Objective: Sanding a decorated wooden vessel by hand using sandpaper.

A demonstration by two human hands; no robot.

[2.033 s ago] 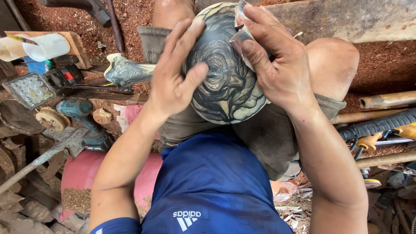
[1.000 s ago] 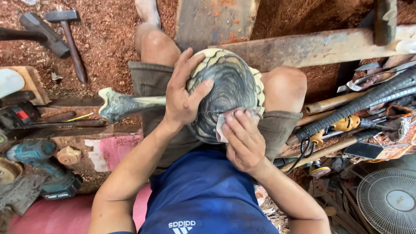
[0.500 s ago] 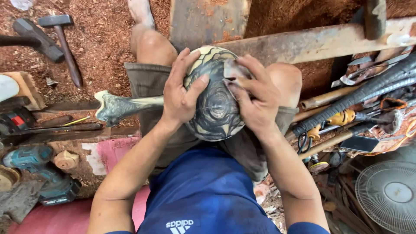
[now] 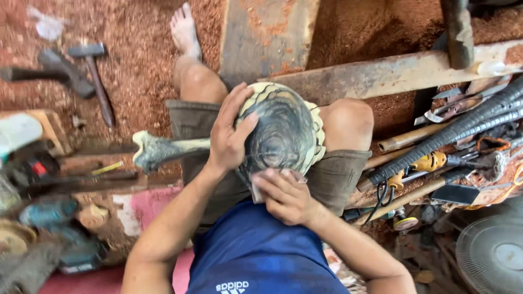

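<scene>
The carved wooden piece (image 4: 286,130), a rounded dome of dark and pale grain with a long neck running out to the person's left, rests in the lap between the two bare knees; the left hand (image 4: 229,136) lies spread over the dome's left flank, fingers extended and pressed flat, thumb across the dark face, steadying rather than enclosing it; the right hand (image 4: 284,197) sits at the dome's near lower edge, fingers curled and closed upon a small folded sheet of sandpaper (image 4: 260,188), which touches the wood; the sawdust-covered floor (image 4: 136,60) carries a hammer (image 4: 95,76) well to the left; a cordless drill (image 4: 54,215) lies blurred at lower left; a plank (image 4: 381,71) crosses behind the knees; hoses and tools (image 4: 452,141) crowd the right. Risks, in judgement: the piece is borne only by thighs and one flat palm, so hard pressure at the lower edge could roll it; the projecting neck, unsupported, could strike the clutter; the thin paper could slip, bringing fingertips onto the wood.
</scene>
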